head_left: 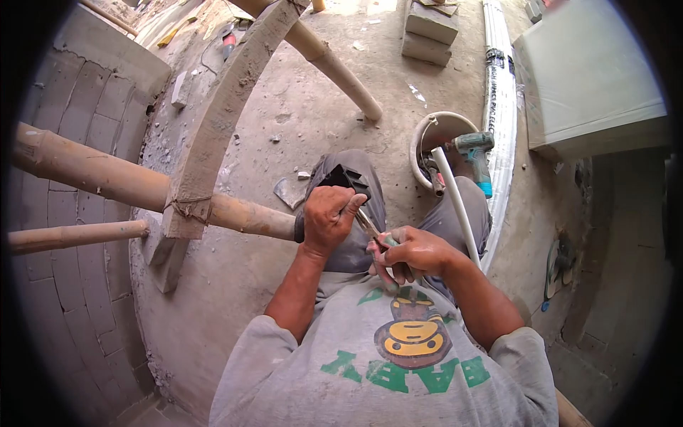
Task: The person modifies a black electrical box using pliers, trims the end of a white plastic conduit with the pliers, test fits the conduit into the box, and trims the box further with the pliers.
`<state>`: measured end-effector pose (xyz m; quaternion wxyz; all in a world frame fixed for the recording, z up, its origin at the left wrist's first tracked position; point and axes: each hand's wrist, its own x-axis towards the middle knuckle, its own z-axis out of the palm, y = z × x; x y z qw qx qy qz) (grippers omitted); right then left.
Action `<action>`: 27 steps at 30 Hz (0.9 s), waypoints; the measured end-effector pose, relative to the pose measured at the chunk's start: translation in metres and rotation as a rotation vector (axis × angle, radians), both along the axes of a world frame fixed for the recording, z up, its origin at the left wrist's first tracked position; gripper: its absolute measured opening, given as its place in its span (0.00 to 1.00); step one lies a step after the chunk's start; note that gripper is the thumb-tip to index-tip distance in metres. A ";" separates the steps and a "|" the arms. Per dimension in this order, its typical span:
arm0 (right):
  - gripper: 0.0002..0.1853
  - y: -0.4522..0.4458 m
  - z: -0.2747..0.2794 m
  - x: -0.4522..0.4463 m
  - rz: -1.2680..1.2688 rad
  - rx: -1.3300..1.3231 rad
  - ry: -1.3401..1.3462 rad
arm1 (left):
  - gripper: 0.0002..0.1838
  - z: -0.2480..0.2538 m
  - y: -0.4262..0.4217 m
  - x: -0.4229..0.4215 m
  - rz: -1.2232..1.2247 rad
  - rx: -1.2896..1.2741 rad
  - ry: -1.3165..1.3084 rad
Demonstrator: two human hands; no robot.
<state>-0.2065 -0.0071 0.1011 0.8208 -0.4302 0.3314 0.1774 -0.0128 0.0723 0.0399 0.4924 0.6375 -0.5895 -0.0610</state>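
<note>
My left hand (329, 217) is closed around a small black plastic box (344, 178), with its open side facing away from me. In my right hand (411, 252) are pliers (383, 249) with red and green handles, gripped low in front of my shirt. The metal jaws of the pliers (366, 222) point up toward the box, beside my left thumb; whether they bite on its wall is hidden. Both hands are held above my lap. A white plastic pipe (455, 203) leans by my right knee.
A bucket (415, 153) with a teal cordless drill (475, 156) and other tools stands ahead right. Wrapped white pipes (500, 99) lie along the floor. Bamboo poles (107, 174) and a wooden plank (220, 117) cross on the left. Grey blocks (429, 32) are stacked ahead.
</note>
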 end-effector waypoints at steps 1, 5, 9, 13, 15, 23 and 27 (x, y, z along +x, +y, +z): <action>0.07 0.002 0.001 0.002 0.007 -0.011 -0.003 | 0.12 0.001 0.000 -0.001 0.013 -0.008 -0.029; 0.09 0.008 -0.018 0.002 -0.014 -0.106 -0.064 | 0.12 0.000 0.003 0.000 0.049 -0.028 -0.093; 0.13 0.015 -0.011 0.008 -0.141 0.043 0.031 | 0.11 -0.004 0.005 -0.001 0.067 -0.062 -0.151; 0.14 0.023 -0.023 0.009 -0.247 0.130 -0.048 | 0.09 -0.007 0.009 0.002 0.060 -0.043 -0.179; 0.15 0.020 -0.031 0.007 -0.187 0.067 -0.048 | 0.09 -0.005 0.010 0.002 0.054 -0.023 -0.192; 0.13 0.039 -0.047 0.015 -0.062 -1.137 0.001 | 0.09 -0.006 -0.002 -0.008 0.303 0.108 0.095; 0.11 0.033 -0.037 0.013 -0.036 -0.855 0.048 | 0.10 -0.012 -0.002 -0.005 0.256 0.120 0.075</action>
